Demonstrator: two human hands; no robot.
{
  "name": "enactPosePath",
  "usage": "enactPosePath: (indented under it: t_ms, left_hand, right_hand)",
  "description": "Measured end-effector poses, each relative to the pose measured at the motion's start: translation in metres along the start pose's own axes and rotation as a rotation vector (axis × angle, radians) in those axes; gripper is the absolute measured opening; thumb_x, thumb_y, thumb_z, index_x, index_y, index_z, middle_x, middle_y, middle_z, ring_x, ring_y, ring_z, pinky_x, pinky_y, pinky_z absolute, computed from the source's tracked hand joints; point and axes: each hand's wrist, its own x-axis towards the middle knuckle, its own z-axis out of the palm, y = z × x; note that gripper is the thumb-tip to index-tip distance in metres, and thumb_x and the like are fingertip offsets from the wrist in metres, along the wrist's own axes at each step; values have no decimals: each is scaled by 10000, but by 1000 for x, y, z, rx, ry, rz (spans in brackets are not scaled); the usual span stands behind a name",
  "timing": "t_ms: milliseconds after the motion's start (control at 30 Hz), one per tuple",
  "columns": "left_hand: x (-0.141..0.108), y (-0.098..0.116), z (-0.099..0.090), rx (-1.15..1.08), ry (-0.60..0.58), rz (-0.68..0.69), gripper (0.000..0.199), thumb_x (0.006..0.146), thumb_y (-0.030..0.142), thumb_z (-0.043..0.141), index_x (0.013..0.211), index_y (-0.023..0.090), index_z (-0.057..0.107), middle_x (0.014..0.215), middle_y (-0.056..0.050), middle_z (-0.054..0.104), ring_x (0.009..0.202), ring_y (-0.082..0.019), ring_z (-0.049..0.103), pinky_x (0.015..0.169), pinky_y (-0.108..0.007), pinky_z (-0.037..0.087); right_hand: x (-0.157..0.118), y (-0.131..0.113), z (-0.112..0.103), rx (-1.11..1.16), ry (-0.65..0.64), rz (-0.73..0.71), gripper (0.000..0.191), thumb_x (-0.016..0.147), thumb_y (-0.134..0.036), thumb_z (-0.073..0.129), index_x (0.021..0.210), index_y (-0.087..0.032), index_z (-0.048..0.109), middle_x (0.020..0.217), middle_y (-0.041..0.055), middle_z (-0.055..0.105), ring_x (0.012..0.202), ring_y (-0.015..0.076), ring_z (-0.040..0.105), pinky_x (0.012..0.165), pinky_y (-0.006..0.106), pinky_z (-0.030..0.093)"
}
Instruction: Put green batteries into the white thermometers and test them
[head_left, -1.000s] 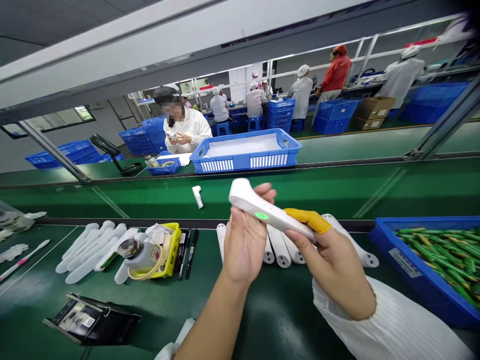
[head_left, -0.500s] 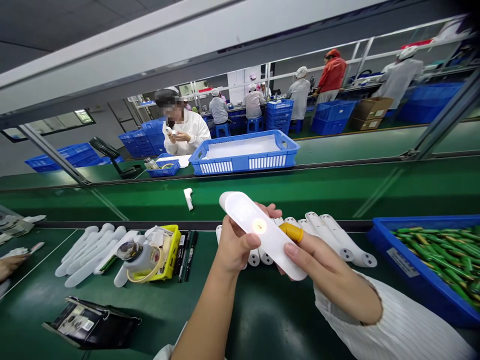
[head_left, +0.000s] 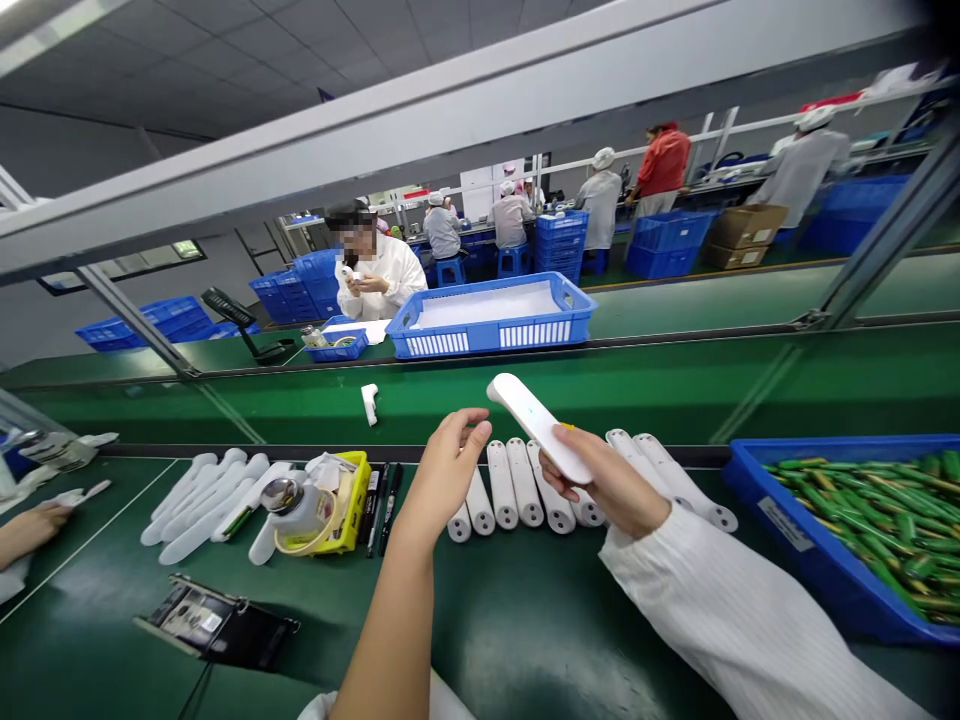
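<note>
A white, elongated handheld device (head_left: 541,425) with a bent head at its upper end is in my right hand (head_left: 607,470). It is held tilted above the bench, and a small bluish mark shows on its face. A yellow cover sits on one finger of that hand. My left hand (head_left: 448,470) is off the device, just left of it, with fingers stretched out and nothing in them. Below and behind both hands lies a row of similar white devices (head_left: 501,485), their ends with dark holes towards me.
At right stands a blue bin (head_left: 780,515) of green parts. To the left are a yellow basket (head_left: 358,500), a bottle (head_left: 300,510), black pens (head_left: 390,510), white casings (head_left: 191,530) and a black fixture (head_left: 217,625). A blue crate (head_left: 491,335) and a co-worker (head_left: 386,270) are across; another's hand (head_left: 34,530) is far left.
My left hand has let go of the device and moved slightly left. My right hand has turned the device and lifted it away. The yellow glowing circle on its face no longer shows.
</note>
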Motion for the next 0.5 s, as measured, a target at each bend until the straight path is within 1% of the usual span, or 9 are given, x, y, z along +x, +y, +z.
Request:
enactPosePath:
  t_ms: [33, 100, 167, 200, 267, 333, 367, 433, 500]
  left_hand:
    - [-3, 0, -5, 159, -9, -37, 355, 917, 412, 363, 1117, 207, 573, 1190, -113, 561, 1066, -257, 551, 895, -366, 414]
    - [-14, -3, -13, 367, -70, -103, 277, 892, 342, 409, 1021, 204, 612, 1095, -109, 578, 1011, -272, 560, 890, -385, 403]
    - [-28, -8, -15, 444, -131, -157, 203, 842, 260, 478, 942, 188, 639, 1023, -108, 576, 949, -281, 576, 886, -401, 398]
    - [-35, -12, -13, 479, -159, -186, 188, 816, 224, 501, 934, 181, 641, 1026, -109, 565, 933, -281, 580, 879, -403, 401]
    - [-50, -24, -7, 536, -212, -237, 212, 774, 180, 541, 966, 174, 632, 1090, -116, 527, 928, -276, 578, 866, -398, 412]
    - [-60, -37, 2, 567, -247, -270, 279, 748, 171, 581, 1026, 188, 601, 1174, -113, 470, 951, -266, 566, 849, -380, 427]
    - [-64, -44, 7, 577, -252, -282, 309, 739, 173, 599, 1047, 196, 583, 1205, -109, 441, 969, -262, 555, 843, -370, 433]
    - [-68, -55, 15, 598, -235, -302, 350, 719, 164, 630, 1059, 196, 551, 1237, -110, 395, 1020, -265, 522, 845, -360, 432]
    - [-69, -62, 19, 625, -184, -329, 340, 713, 122, 625, 1037, 175, 534, 1247, -125, 369, 1078, -271, 479, 880, -365, 412]
  right_hand:
    - [7, 1, -7, -11, -12, 39, 380, 858, -531, 356, 863, -166, 464, 610, -12, 442, 506, 120, 415, 438, 245, 330]
    - [25, 7, -26, -115, 36, 87, 355, 855, -483, 363, 858, -154, 496, 578, -16, 432, 469, 112, 389, 438, 249, 322]
    - [45, 17, -45, -266, 146, 133, 289, 835, -421, 444, 750, -154, 515, 477, -52, 353, 397, 89, 290, 413, 247, 237]
    - [54, 22, -54, -340, 206, 149, 253, 815, -374, 496, 687, -157, 514, 448, -54, 339, 387, 87, 285, 418, 253, 212]
    - [67, 32, -68, -478, 312, 156, 240, 761, -280, 589, 571, -171, 492, 427, -26, 369, 404, 105, 351, 450, 275, 212]
    - [70, 38, -77, -587, 391, 112, 267, 749, -251, 621, 531, -182, 483, 459, 15, 425, 467, 146, 445, 493, 304, 241]
    - [67, 39, -79, -625, 418, 70, 261, 768, -260, 611, 548, -180, 496, 486, 28, 448, 505, 164, 480, 514, 315, 259]
    - [54, 36, -79, -672, 445, -53, 242, 835, -290, 550, 632, -159, 546, 553, 34, 488, 580, 175, 530, 559, 319, 316]
    - [36, 28, -71, -688, 448, -220, 254, 901, -313, 479, 752, -138, 589, 649, 21, 532, 659, 156, 565, 619, 291, 398]
